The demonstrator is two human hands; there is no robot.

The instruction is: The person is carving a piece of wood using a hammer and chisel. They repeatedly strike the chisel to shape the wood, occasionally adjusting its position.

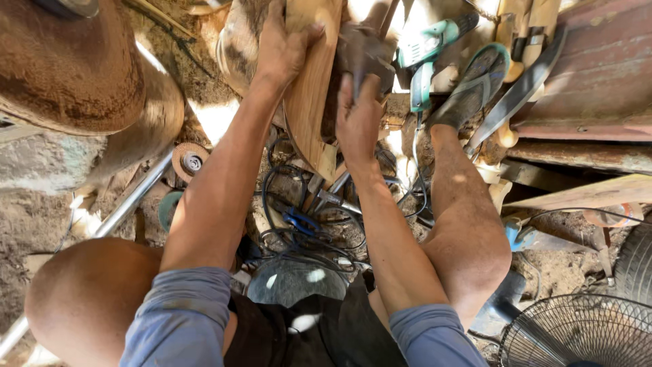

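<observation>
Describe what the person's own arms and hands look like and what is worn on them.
Both arms are bare from above the elbow down. Each upper arm wears a short blue-grey sleeve: the left sleeve and the right sleeve, both plain, with no print visible. The left hand and right hand are bare: no gloves, and no rings, watch or wristband are visible.

Two hands, left hand (280,49) and right hand (358,119), one curved wooden board (309,88), one teal power drill (426,51), one flip-flop sandal (472,85), one sanding disc (189,160), one fan (577,333), one metal pipe (129,200), one tyre (635,261)
</observation>
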